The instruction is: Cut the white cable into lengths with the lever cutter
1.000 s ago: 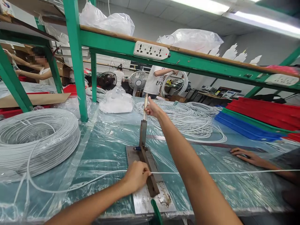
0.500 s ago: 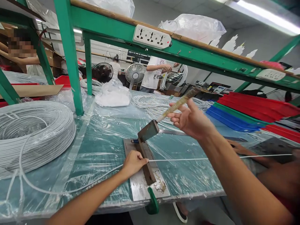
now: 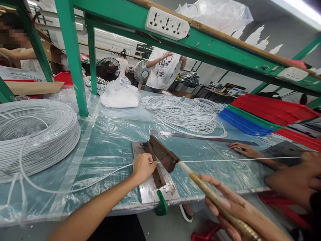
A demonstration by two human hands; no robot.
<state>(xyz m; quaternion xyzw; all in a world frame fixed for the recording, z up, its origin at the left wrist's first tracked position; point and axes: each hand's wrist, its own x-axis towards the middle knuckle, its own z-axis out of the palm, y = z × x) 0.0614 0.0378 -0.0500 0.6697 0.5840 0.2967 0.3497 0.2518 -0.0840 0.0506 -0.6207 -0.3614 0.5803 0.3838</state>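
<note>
A bench cutter with a metal base plate (image 3: pixel 147 195) lies at the table's front edge, its hinged blade arm (image 3: pixel 164 154) slanting down to the right. My left hand (image 3: pixel 144 167) is closed, pinching a thin white cable (image 3: pixel 110 175) at the cutter's fixed bar (image 3: pixel 158 177). My right hand (image 3: pixel 233 207) is around the cutter's lever handle (image 3: pixel 213 195), with its fingers fairly straight along the yellowish grip. To the right the white cable runs taut past the blade arm towards a co-worker's hand (image 3: pixel 309 167). Leftward it loops back to a large cable coil (image 3: pixel 67 147).
A green clamp (image 3: pixel 162 204) sits at the table edge under the base plate. Behind the cutter lie a long steel ruler (image 3: pixel 175 134) and loose cable coils (image 3: pixel 185 115). A co-worker's other hand (image 3: pixel 242 149) rests by the ruler's end. Stacked trays (image 3: pixel 250 122) stand at right.
My right hand has swung the cutter's lever down and towards me, from raised to low. The left hand stays on the cable at the bar. The co-worker's hands at right show more fully.
</note>
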